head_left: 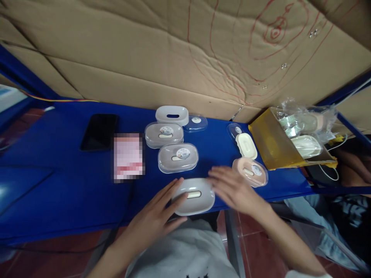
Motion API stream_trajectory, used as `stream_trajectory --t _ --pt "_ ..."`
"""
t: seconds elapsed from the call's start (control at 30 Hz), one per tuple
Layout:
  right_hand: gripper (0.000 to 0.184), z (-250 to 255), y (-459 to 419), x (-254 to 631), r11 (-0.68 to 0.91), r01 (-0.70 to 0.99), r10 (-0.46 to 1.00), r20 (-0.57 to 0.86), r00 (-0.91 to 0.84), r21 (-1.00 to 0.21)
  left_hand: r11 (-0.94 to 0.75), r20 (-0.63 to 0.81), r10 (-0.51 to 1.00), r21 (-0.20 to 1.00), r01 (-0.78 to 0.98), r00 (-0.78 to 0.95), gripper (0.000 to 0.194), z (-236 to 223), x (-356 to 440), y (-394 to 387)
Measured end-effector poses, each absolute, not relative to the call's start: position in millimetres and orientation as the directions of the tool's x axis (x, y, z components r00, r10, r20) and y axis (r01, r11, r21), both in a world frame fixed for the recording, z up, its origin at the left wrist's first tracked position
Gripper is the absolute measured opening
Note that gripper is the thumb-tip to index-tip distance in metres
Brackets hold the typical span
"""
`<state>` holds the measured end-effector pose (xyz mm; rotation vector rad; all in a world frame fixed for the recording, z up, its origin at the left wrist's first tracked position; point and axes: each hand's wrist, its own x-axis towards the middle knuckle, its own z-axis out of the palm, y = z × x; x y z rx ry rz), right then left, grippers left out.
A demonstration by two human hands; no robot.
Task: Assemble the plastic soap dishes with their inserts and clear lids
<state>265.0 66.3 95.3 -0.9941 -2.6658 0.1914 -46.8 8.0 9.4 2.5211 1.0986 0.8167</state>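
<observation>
A grey oval soap dish (209, 199) with a cream slotted strip in its middle lies at the table's front edge. My left hand (158, 208) grips its left rim, with fingers over the dish and the thumb along the near edge. Flat and slightly blurred, my right hand (232, 187) is at the dish's right end, fingers stretched out; whether it touches the rim is hard to tell. Just beyond are two grey soap dishes under clear lids, the nearer soap dish (166, 159) and the farther soap dish (150, 135). A pink lidded soap dish (237, 170) sits beside my right hand.
Farther back lie a pale grey tray (185, 116), clear lids (199, 124) and a cream insert (246, 146). A cardboard box (265, 139) of bagged pieces stands right. On the left are a black phone (100, 132) and a blurred pink item (128, 156). A person sits at right.
</observation>
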Motion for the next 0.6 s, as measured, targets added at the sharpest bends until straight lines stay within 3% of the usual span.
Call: stream_trajectory --t 0.17,0.27,0.43,0.53,0.6 --pt "0.063 104.2 193.9 254.9 0.629 0.763 0.777 0.089 -0.623 -0.148 -0.645 0.359 0.762 0.492 0.585 0.539 0.064 17.0 -47.3 7.6" --pt "0.069 96.9 236.7 244.9 0.608 0.784 0.792 0.031 -0.610 -0.126 -0.638 0.359 0.769 0.497 0.589 0.529 0.062 19.1 -48.7 7.0" --pt "0.080 90.3 235.9 242.5 0.568 0.818 0.822 -0.001 -0.570 -0.091 -0.625 0.316 0.772 0.533 0.571 0.551 0.063 18.6 -49.9 8.4" --pt "0.093 84.8 230.9 252.9 0.478 0.864 0.863 -0.098 -0.495 -0.157 -0.610 0.302 0.782 0.549 0.572 0.545 0.061 19.1 -49.3 9.0" --pt "0.093 84.5 228.1 262.6 0.437 0.871 0.861 -0.174 -0.477 -0.224 -0.587 0.288 0.798 0.569 0.576 0.529 0.060 20.3 -49.0 9.0"
